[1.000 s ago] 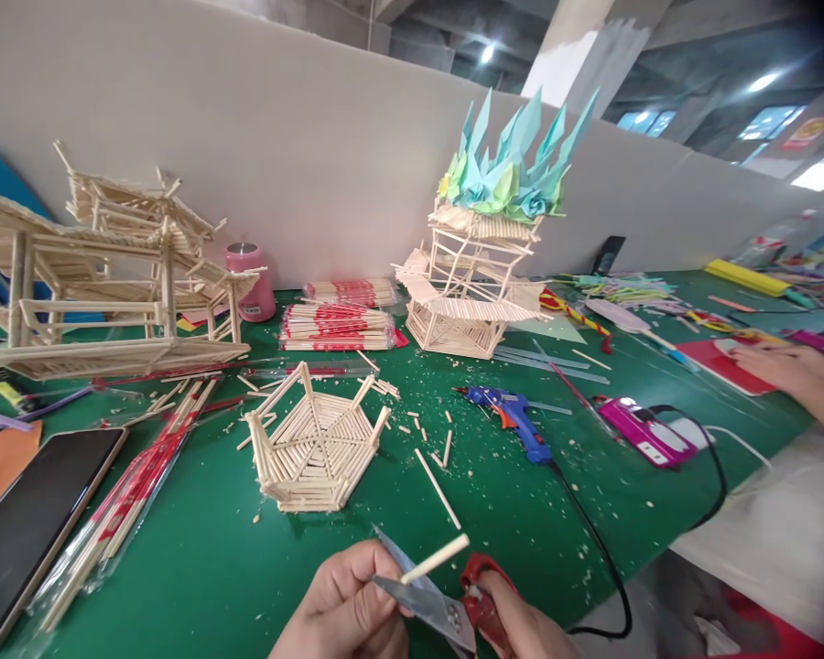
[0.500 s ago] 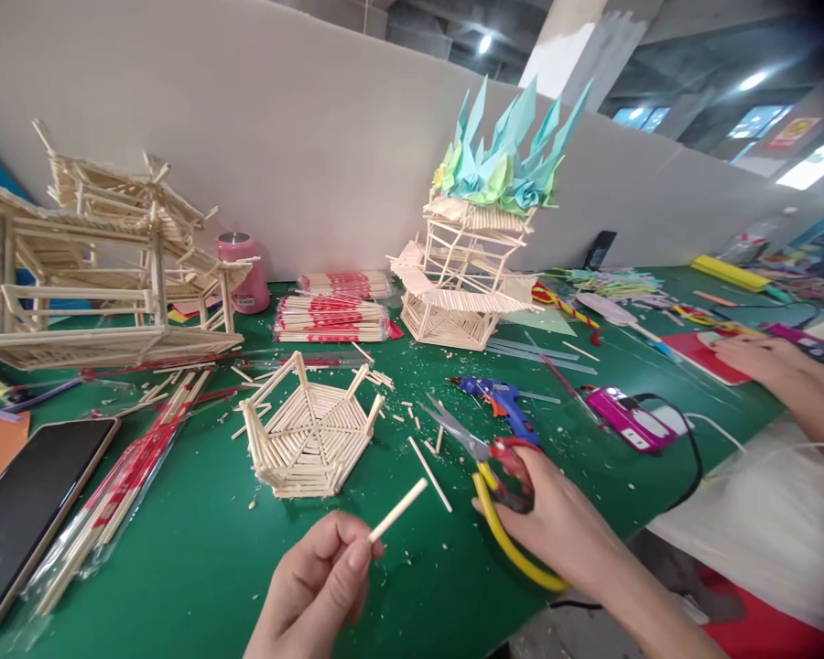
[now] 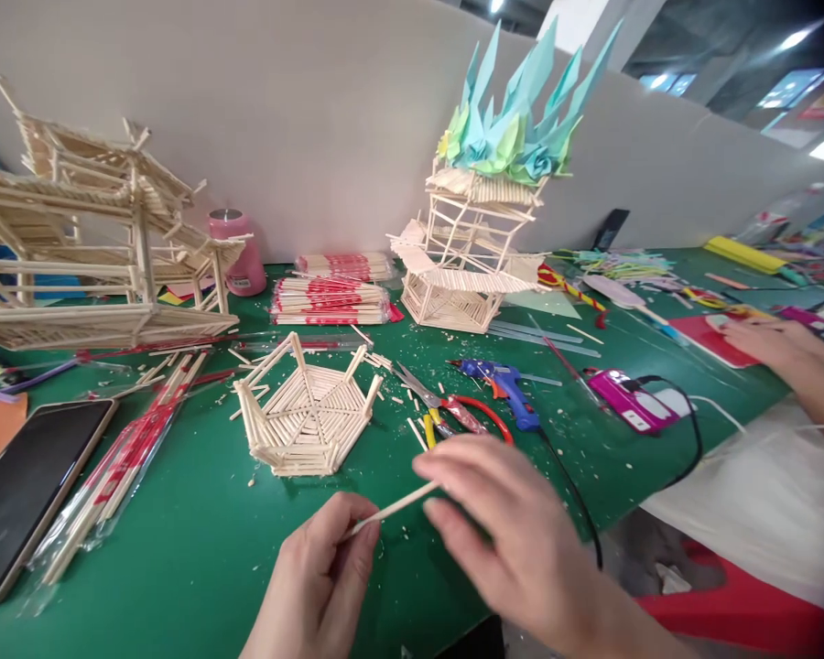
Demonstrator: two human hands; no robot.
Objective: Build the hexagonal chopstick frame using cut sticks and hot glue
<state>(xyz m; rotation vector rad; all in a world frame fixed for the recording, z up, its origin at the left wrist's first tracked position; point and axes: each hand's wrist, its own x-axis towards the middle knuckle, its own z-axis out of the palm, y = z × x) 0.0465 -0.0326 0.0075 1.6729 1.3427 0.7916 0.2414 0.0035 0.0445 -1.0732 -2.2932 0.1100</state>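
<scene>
Between thumb and fingers, my left hand (image 3: 326, 572) pinches one end of a thin wooden stick (image 3: 404, 502). The stick slants up to the right. My right hand (image 3: 522, 540) is at its far end, thumb and fingers parted around the tip; contact is unclear. Scissors (image 3: 434, 399) with red and yellow handles lie just beyond my right hand, which partly covers them. A small polygonal stick frame (image 3: 316, 409), with a radiating floor and short uprights, stands beyond my left hand. To the right of the scissors lies a blue glue gun (image 3: 504, 389).
Stick houses stand at left (image 3: 110, 238) and back centre (image 3: 463, 256), the latter topped with blue paper folds. Bundled sticks (image 3: 330, 300), a pink bottle (image 3: 239, 256), a phone (image 3: 34, 494) and a purple power strip (image 3: 628, 401) surround the work. Another person's hand (image 3: 752, 337) is at right.
My right hand has let go of the scissors, leaving them on the table, and has moved left to the stick's free end. My left hand still holds the stick.
</scene>
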